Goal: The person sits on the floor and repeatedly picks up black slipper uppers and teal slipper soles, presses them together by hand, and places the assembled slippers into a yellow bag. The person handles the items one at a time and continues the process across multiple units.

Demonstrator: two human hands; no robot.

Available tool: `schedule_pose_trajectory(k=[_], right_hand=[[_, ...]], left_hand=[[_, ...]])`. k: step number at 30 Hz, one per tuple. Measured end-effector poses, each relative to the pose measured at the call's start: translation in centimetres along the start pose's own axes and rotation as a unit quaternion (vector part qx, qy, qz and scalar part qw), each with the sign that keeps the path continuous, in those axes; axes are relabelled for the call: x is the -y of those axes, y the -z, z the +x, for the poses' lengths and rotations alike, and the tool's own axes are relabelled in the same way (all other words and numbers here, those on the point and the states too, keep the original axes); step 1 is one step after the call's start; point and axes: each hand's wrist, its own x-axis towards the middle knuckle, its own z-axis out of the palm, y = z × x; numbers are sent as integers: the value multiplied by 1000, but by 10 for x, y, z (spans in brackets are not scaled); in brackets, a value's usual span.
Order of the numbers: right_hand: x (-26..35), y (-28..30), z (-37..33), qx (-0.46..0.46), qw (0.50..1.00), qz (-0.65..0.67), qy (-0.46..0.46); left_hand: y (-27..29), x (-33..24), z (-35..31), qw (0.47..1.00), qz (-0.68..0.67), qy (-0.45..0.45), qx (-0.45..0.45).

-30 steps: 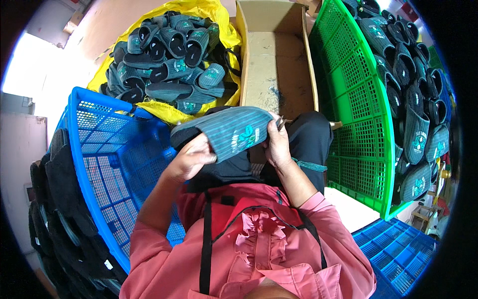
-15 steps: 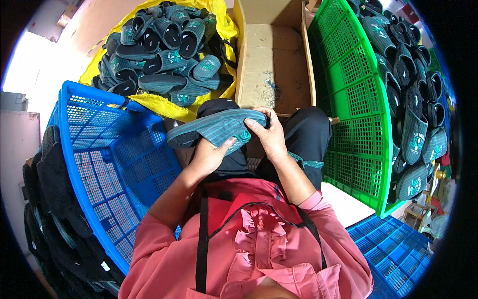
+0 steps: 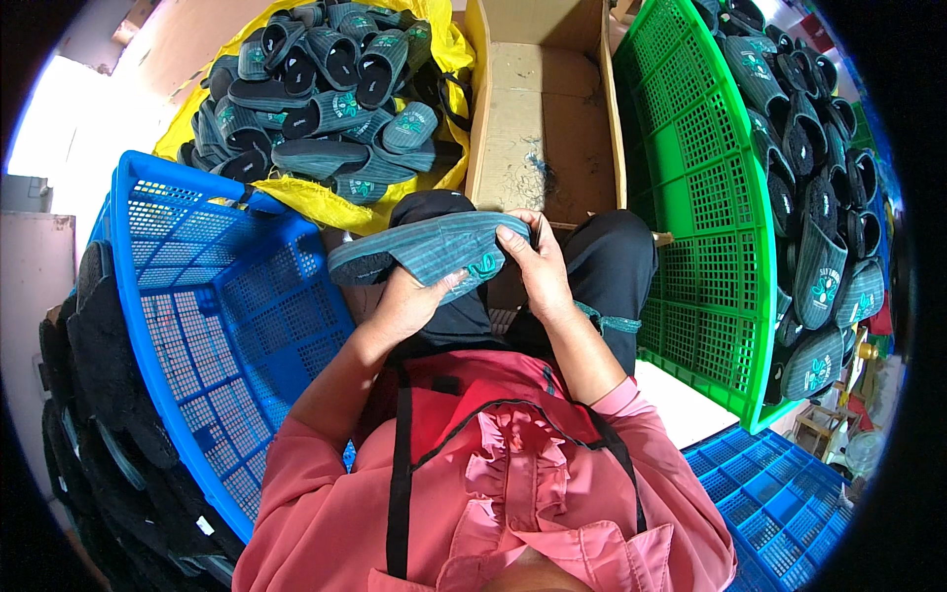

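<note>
A dark grey-green striped slipper (image 3: 434, 247) lies sideways across my lap, held up in both hands. Its toe points right and its heel end, with the black inside showing, points left. My left hand (image 3: 416, 304) is closed round the upper from below, thumb beside the green embroidery. At the toe, my right hand (image 3: 534, 259) pinches the edge with the thumb on the near side; those fingers are partly hidden behind the slipper. My knees in dark trousers stand below it.
A yellow sack (image 3: 321, 200) full of similar slippers stands far left, beside an open cardboard box (image 3: 533, 118). A blue crate (image 3: 148, 326) is at my left, with black slippers (image 3: 118, 385) beyond it. At right a green crate (image 3: 691, 197) holds slippers; another blue crate (image 3: 779, 503) sits below.
My right thumb has shifted slightly right along the toe. More of the green embroidery shows, and the slipper has turned a little. Both hands keep their hold.
</note>
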Motion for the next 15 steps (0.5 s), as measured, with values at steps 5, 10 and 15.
schedule_pose_trajectory(k=[5,10,15], right_hand=[[6,11,5,40,996,-85,9],[15,5,2,11,946,-309,102],[10,6,2,19,990,-133,43]], left_hand=[[-1,2,-1,1000,22,-6,-6],[-14,1,-5,991,129,-47,-12],[-2,0,-5,999,2,33,9]])
